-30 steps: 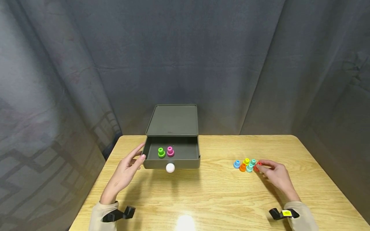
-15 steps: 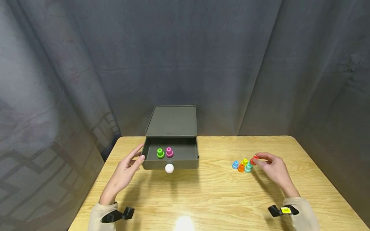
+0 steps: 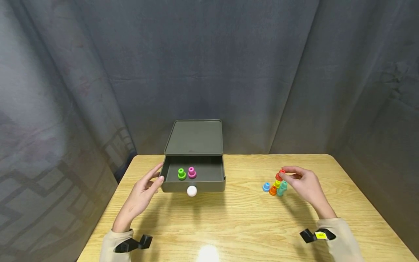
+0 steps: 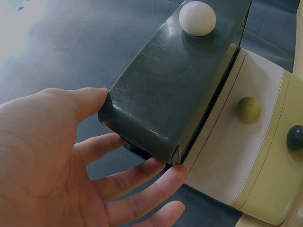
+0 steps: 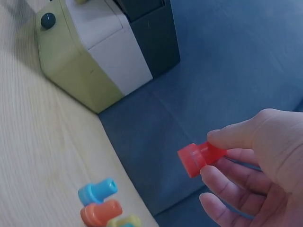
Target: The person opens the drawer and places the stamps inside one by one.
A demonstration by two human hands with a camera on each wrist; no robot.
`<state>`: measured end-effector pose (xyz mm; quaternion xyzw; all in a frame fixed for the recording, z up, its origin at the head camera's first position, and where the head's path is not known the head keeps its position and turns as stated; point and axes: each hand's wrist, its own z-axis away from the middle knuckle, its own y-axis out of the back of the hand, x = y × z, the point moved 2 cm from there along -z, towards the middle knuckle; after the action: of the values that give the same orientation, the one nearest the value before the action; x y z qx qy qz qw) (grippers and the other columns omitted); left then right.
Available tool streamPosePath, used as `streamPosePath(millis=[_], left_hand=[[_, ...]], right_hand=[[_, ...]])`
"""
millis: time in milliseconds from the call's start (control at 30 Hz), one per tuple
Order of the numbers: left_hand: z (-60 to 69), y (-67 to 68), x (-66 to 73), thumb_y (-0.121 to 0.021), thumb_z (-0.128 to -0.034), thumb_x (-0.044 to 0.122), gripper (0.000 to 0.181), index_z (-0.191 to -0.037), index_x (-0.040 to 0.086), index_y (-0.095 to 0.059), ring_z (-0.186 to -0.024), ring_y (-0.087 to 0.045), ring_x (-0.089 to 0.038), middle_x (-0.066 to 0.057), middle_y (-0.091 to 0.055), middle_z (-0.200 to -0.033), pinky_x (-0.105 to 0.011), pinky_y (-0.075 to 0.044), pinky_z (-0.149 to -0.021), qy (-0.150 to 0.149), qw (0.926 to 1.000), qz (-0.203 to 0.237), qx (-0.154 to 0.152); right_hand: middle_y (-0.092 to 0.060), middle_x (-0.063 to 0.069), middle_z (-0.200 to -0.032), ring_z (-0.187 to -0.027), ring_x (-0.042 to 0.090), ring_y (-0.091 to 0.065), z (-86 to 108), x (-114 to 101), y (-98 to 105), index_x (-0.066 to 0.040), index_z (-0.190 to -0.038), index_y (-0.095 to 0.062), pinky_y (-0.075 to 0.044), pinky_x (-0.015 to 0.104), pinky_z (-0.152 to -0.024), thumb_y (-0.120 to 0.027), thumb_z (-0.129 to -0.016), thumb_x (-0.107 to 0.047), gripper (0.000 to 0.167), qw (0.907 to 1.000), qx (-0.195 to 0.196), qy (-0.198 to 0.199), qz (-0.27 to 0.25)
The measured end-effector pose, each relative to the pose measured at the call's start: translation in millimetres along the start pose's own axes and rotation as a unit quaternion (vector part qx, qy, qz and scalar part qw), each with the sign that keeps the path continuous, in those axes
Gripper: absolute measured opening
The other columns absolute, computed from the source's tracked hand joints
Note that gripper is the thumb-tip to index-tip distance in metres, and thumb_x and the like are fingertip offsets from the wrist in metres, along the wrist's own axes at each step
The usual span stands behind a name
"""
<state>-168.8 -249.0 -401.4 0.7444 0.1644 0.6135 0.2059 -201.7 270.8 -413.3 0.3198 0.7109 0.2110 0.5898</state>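
Observation:
My right hand (image 3: 303, 185) pinches a red plastic peg (image 3: 279, 175) between thumb and fingertips, above a cluster of pegs. In the right wrist view the red peg (image 5: 191, 161) lies sideways, its wide base pointing away from the palm. The cluster holds a blue peg (image 3: 266, 187), an orange peg (image 3: 273, 191), a yellow peg (image 3: 277, 184) and teal pegs (image 3: 283, 187). My left hand (image 3: 139, 196) touches the corner of the pulled-out grey drawer (image 3: 209, 187) with thumb and extended fingers. Inside that drawer stand a green peg (image 3: 181, 174) and a pink peg (image 3: 192, 173).
The drawer belongs to a small cabinet (image 3: 198, 138) at the table's back. A white knob (image 3: 191, 191) sits on the drawer's front. Below it, the left wrist view shows a white drawer (image 4: 227, 151) and an olive drawer (image 4: 272, 184). Grey curtains (image 3: 209, 72) hang behind the wooden table (image 3: 242, 225).
My right hand has lifted the red peg from the cluster's right side and carried it up and leftward. The left hand stays at the drawer corner.

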Motion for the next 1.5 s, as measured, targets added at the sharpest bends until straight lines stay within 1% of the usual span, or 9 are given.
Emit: streamPosePath(millis=[67,167,367,433,600,800,1000,1233,1500], left_hand=[[-0.2,-0.1,-0.1,-0.054,-0.1131,0.033,0.055,-0.166,0.024,-0.041,-0.119,-0.072,-0.032,-0.026,-0.056,-0.154,-0.028,-0.057,-0.091,0.000,1.0000,0.002,0.000],[-0.8,-0.3,-0.4,-0.055,-0.1130,0.033,0.055,-0.166,0.024,-0.041,-0.119,-0.072,-0.032,-0.026,-0.055,-0.154,-0.028,-0.057,-0.091,-0.002,1.0000,0.003,-0.001],[-1.8,-0.4,-1.2,-0.055,-0.1128,0.031,0.054,-0.165,0.022,-0.043,-0.113,-0.073,-0.027,-0.026,-0.058,-0.152,-0.029,-0.058,-0.089,-0.008,1.0000,0.000,0.002],[-1.8,-0.5,-1.3,-0.055,-0.1127,0.031,0.054,-0.165,0.022,-0.043,-0.113,-0.073,-0.027,-0.026,-0.058,-0.152,-0.029,-0.058,-0.089,-0.008,1.0000,0.001,0.002],[-2.4,-1.9,-0.9,-0.055,-0.1128,0.031,0.054,-0.165,0.022,-0.043,-0.115,-0.073,-0.028,-0.026,-0.057,-0.152,-0.030,-0.058,-0.091,-0.008,1.0000,0.005,0.000],[-2.4,-2.5,-0.3,-0.055,-0.1129,0.031,0.054,-0.165,0.022,-0.043,-0.115,-0.073,-0.030,-0.026,-0.057,-0.152,-0.031,-0.058,-0.091,-0.010,0.9999,-0.002,0.000],[-1.8,-2.3,-0.6,-0.055,-0.1129,0.031,0.054,-0.165,0.022,-0.042,-0.117,-0.073,-0.031,-0.026,-0.057,-0.153,-0.031,-0.057,-0.092,-0.009,1.0000,0.003,0.000],[-1.6,-2.6,-0.9,-0.055,-0.1128,0.031,0.054,-0.165,0.022,-0.043,-0.115,-0.073,-0.029,-0.026,-0.057,-0.153,-0.030,-0.057,-0.091,-0.007,1.0000,0.002,0.001],[-1.8,-3.1,0.0,-0.055,-0.1128,0.032,0.054,-0.165,0.023,-0.043,-0.114,-0.074,-0.029,-0.026,-0.057,-0.153,-0.030,-0.058,-0.091,-0.008,1.0000,0.001,0.000]], right_hand=[[-0.081,0.017,-0.111,-0.084,-0.003,-0.063,-0.3,-4.5,-0.4,-0.002,-0.126,-0.076,-0.051,0.022,-0.071,-0.076,-0.101,-0.030,0.038,1.0000,0.000,0.006,-0.002],[-0.082,0.017,-0.109,-0.083,-0.003,-0.064,-0.5,-10.3,-1.4,-0.002,-0.126,-0.077,-0.052,0.022,-0.070,-0.076,-0.101,-0.030,0.037,0.9999,-0.003,0.010,-0.006],[-0.081,0.017,-0.113,-0.085,-0.003,-0.065,-3.1,-22.0,-2.8,-0.004,-0.126,-0.078,-0.053,0.023,-0.069,-0.077,-0.100,-0.031,0.037,0.9995,-0.003,0.030,-0.004],[-0.080,0.016,-0.114,-0.085,-0.002,-0.065,-4.4,-25.5,-3.1,-0.005,-0.126,-0.078,-0.053,0.023,-0.068,-0.077,-0.100,-0.032,0.037,0.9994,-0.003,0.035,-0.002],[-0.081,0.015,-0.109,-0.085,0.003,-0.067,-7.2,-32.0,-3.1,-0.006,-0.124,-0.079,-0.052,0.024,-0.066,-0.079,-0.099,-0.033,0.037,0.9993,-0.006,0.037,-0.006],[-0.082,0.013,-0.106,-0.084,0.006,-0.068,-8.3,-37.6,-2.4,-0.006,-0.123,-0.079,-0.051,0.025,-0.064,-0.079,-0.099,-0.033,0.037,0.9990,-0.010,0.043,-0.008],[-0.082,0.013,-0.102,-0.085,0.013,-0.071,-9.8,-43.9,-2.6,-0.006,-0.123,-0.079,-0.051,0.025,-0.064,-0.078,-0.099,-0.033,0.036,0.9986,-0.012,0.052,-0.005],[-0.082,0.013,-0.101,-0.087,0.020,-0.072,-10.6,-53.6,-4.2,-0.005,-0.122,-0.078,-0.051,0.025,-0.062,-0.078,-0.100,-0.032,0.035,0.9980,-0.016,0.061,-0.008],[-0.082,0.011,-0.097,-0.085,0.020,-0.071,-11.2,-60.2,-5.0,-0.005,-0.120,-0.079,-0.051,0.026,-0.061,-0.079,-0.099,-0.029,0.032,0.9977,-0.017,0.065,-0.007]])
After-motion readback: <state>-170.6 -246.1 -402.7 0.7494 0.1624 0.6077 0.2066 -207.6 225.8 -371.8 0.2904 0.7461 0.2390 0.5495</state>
